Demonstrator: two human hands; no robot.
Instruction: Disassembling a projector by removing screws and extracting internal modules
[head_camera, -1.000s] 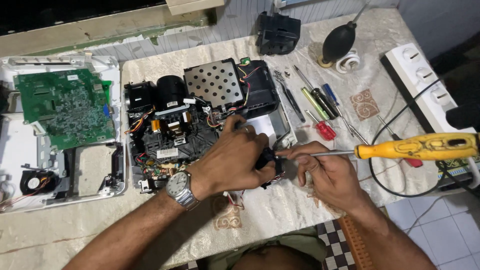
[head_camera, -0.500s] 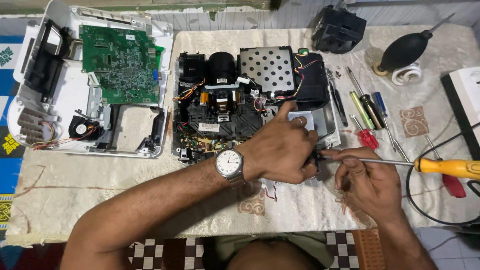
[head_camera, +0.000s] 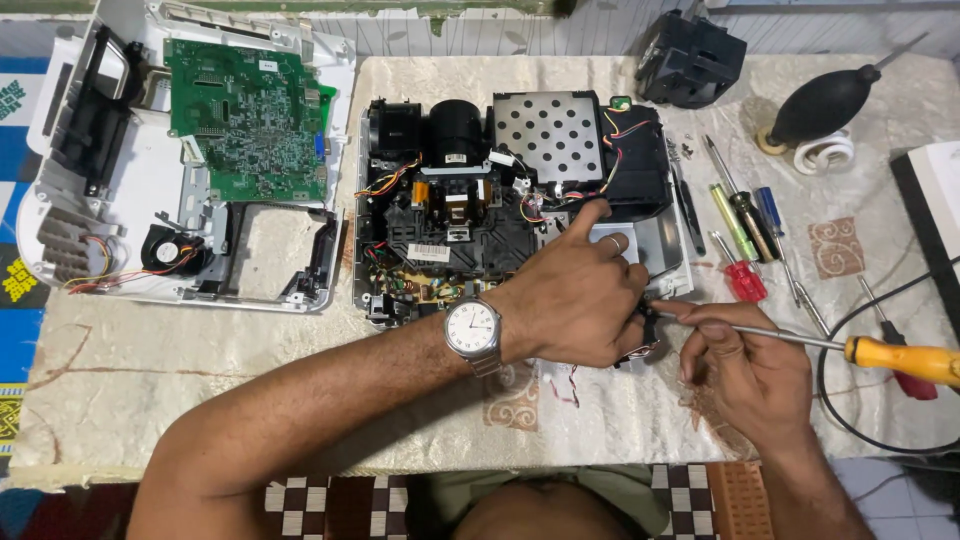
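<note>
Cloth-covered, our bench (head_camera: 200, 350) carries the opened projector chassis (head_camera: 500, 200), and at its near right corner our left hand (head_camera: 575, 295) is closed over a small black part (head_camera: 640, 335), forefinger stretched toward the wiring. Just right of it, our right hand (head_camera: 745, 365) pinches the shaft of a yellow-handled screwdriver (head_camera: 880, 352), tip touching that part. Beyond the right hand lie loose screwdrivers (head_camera: 740, 225) and a black air blower (head_camera: 825, 105); well left of the left hand sits the white cover with a green circuit board (head_camera: 245, 120).

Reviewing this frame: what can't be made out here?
- Head view: the small black part is mostly hidden under the left hand.
- The screwdriver tip is hidden by the right hand, and its yellow handle is cut off by the right edge.
- The loose screws are too small to count.
</note>
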